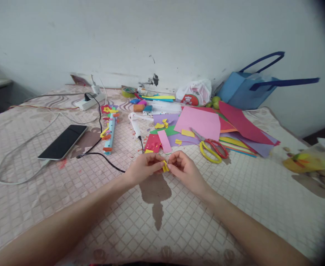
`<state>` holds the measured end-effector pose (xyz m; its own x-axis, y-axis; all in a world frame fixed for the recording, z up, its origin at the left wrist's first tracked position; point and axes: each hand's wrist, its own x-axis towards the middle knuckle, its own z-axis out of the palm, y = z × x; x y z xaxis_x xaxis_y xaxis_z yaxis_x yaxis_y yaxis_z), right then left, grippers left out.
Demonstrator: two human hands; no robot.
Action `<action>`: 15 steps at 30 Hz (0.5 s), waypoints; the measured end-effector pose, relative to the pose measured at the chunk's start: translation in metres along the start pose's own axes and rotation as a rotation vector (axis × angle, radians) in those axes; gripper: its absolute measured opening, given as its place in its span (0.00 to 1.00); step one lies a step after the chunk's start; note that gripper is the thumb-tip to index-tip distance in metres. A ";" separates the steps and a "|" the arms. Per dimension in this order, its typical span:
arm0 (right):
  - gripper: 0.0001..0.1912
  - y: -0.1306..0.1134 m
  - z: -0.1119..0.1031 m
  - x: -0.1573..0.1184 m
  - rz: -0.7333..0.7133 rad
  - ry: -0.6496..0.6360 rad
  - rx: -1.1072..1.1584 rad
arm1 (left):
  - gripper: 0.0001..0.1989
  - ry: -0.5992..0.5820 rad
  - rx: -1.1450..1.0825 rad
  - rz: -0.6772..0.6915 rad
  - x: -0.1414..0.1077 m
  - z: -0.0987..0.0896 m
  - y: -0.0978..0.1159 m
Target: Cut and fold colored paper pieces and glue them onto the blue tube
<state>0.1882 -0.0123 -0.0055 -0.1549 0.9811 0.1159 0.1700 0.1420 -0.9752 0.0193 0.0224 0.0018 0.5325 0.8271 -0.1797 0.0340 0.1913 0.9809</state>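
- Yellow craft-sheet piece (165,167) is sitting over the tablecloth (206,221), the left hand (145,167) and right hand (186,171) both pinching it.
- Scissors (206,145), a pink sheet (199,121) and a white glue gun (135,127) are lying beyond the hands.
- Blue tote bag (234,88) is holding something clear and crinkled; a white plastic bag (197,90) is hiding its contents.
- Fingers are covering part of the yellow piece; the right edge is cutting off a clear container (308,162) with something yellow inside.
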 end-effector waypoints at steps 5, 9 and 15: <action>0.04 0.001 -0.002 0.001 -0.050 0.010 -0.025 | 0.09 0.047 0.010 0.066 0.004 -0.003 -0.006; 0.05 -0.001 -0.004 0.002 -0.046 0.010 -0.096 | 0.07 0.026 0.017 0.137 0.005 -0.004 -0.007; 0.06 -0.003 -0.007 0.002 -0.061 0.035 -0.112 | 0.05 0.020 0.047 0.130 0.006 -0.006 -0.003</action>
<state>0.1937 -0.0097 -0.0012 -0.1348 0.9739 0.1827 0.2694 0.2135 -0.9391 0.0174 0.0299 -0.0026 0.5184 0.8535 -0.0521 0.0055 0.0577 0.9983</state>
